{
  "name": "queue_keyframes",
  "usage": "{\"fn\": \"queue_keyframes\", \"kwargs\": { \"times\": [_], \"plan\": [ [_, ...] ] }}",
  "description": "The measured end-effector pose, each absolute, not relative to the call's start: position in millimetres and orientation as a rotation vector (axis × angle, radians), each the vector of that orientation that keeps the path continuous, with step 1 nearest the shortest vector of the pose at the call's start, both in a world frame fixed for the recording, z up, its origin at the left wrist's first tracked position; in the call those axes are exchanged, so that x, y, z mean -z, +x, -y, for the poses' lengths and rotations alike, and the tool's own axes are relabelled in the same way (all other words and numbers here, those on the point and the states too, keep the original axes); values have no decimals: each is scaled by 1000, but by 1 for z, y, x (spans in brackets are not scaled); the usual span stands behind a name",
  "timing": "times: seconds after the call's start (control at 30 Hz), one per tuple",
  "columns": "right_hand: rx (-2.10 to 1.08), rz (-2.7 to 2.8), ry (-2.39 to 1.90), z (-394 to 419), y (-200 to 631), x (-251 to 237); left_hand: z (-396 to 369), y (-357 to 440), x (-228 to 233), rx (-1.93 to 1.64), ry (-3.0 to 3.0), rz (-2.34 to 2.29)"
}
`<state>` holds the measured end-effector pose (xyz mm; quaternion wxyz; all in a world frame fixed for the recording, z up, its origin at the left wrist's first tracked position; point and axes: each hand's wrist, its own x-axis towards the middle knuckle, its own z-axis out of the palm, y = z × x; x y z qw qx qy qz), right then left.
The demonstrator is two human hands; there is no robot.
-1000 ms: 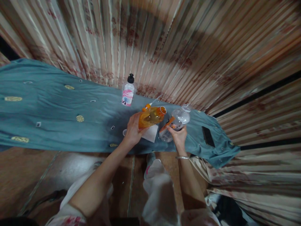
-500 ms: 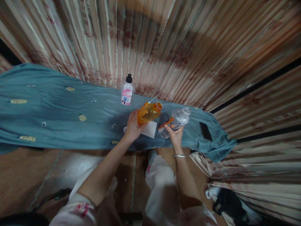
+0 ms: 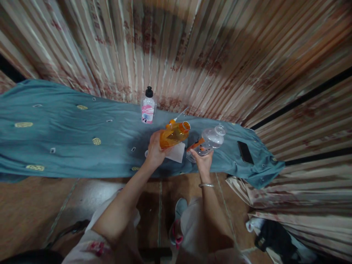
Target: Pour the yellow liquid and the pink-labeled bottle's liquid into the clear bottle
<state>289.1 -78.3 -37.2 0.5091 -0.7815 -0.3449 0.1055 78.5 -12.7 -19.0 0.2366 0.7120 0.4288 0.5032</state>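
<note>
My left hand (image 3: 154, 150) grips an orange bottle (image 3: 174, 134) by its lower half. It is tilted to the right with its open mouth toward the clear bottle. My right hand (image 3: 202, 161) holds a clear plastic bottle (image 3: 206, 142) with an orange label, leaning to the right. Both bottles hang just above a blue cloth (image 3: 68, 139) that covers the table. Under the orange bottle lies a white paper napkin (image 3: 176, 152). An orange pump head with a thin tube (image 3: 176, 119) lies behind the orange bottle.
A small bottle with a pink label and black cap (image 3: 148, 107) stands at the back by the striped curtain (image 3: 192, 55). A black phone (image 3: 245, 152) lies on the cloth at the right. Dark items (image 3: 271, 238) lie on the floor at lower right.
Both bottles stay in my hands with almost the same tilt. The view has shifted a little, and my legs have moved below the table edge.
</note>
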Motion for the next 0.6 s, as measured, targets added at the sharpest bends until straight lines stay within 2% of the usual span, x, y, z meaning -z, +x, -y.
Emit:
{"fn": "queue_keyframes", "kwargs": {
  "times": [0.3,0.6],
  "plan": [
    [-297,816,-1858,69,291,29,17,77,18,-1397,1920,-1164],
    [-264,1018,-2016,104,282,-7,14,86,31,-1443,2014,-1204]
  ]
}}
